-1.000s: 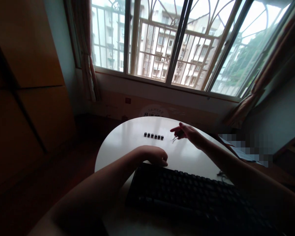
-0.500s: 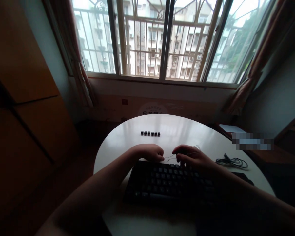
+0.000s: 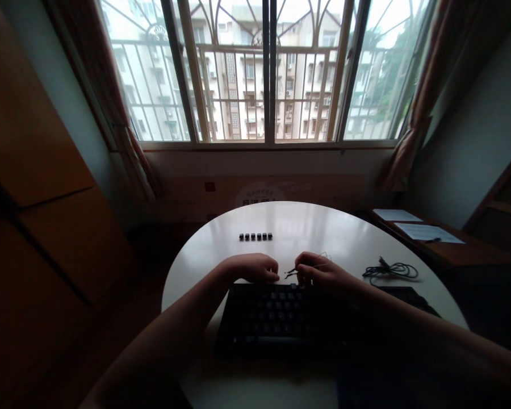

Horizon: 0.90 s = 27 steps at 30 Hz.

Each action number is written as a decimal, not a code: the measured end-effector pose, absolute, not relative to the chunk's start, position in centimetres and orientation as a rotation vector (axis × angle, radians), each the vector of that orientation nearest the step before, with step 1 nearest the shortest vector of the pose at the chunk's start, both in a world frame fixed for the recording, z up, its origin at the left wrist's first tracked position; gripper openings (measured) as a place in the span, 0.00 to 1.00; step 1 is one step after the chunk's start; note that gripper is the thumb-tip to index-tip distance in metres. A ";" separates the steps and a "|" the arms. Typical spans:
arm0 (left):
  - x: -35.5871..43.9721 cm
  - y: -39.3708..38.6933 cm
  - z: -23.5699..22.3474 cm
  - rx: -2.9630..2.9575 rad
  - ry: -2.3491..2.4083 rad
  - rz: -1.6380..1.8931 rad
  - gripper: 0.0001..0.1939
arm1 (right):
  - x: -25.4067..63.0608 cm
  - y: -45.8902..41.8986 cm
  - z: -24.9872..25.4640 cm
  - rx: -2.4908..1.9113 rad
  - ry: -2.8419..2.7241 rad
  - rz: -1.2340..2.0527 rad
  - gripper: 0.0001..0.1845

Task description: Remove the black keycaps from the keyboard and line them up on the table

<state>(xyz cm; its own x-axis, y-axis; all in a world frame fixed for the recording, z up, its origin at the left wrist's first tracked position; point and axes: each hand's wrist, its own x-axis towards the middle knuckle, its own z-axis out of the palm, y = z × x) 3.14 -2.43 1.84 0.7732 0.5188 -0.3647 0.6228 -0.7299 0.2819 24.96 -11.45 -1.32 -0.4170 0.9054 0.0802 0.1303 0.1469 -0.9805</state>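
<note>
As the right hand [image 3: 323,272] holds a wire tool [image 3: 290,274], Chinese characters [image 3: 255,203] (half-hidden) show.

You have a black keyboard [image 3: 272,318] at the lower centre of the frame, its key tops catching a greyish sheen. Above it, the six small pieces [image 3: 259,236] are black against your glossy white table [image 3: 310,227]. The thin tool [image 3: 290,273] at mid-frame shows dark prongs, and your cable [image 3: 392,270] at centre right is black. At the left edge you see an orange-brown cabinet [image 3: 59,244]; the right-hand curtain [image 3: 409,147] is a muted reddish brown. Below the window, your tan panel [image 3: 187,196] carries a pale circle, dark characters and a dark red square.
</note>
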 end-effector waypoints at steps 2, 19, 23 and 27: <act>3.1 -2.4 1.8 2.575 0.865 -0.357 0.15 | 25.1 -11.2 -1.6 -1.018 -1.682 1.344 0.24; 3.2 -2.5 2.0 2.551 0.888 -0.361 0.15 | 24.7 -10.6 -2.9 -1.100 -1.636 1.238 0.29; 3.2 -2.6 2.0 2.559 0.881 -0.361 0.15 | 24.8 -11.0 -2.6 -1.111 -1.824 1.151 0.27; 3.2 -2.5 1.9 2.570 0.874 -0.354 0.15 | 24.9 -11.3 -2.3 -1.132 -2.074 0.928 0.20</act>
<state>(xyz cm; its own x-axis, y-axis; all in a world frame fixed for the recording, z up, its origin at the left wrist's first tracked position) 3.20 -2.55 1.91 0.7723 0.5243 -0.3586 0.6260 -0.7240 0.2897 24.94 -11.34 -2.29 -0.4610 0.8717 0.1661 0.4567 0.3935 -0.7978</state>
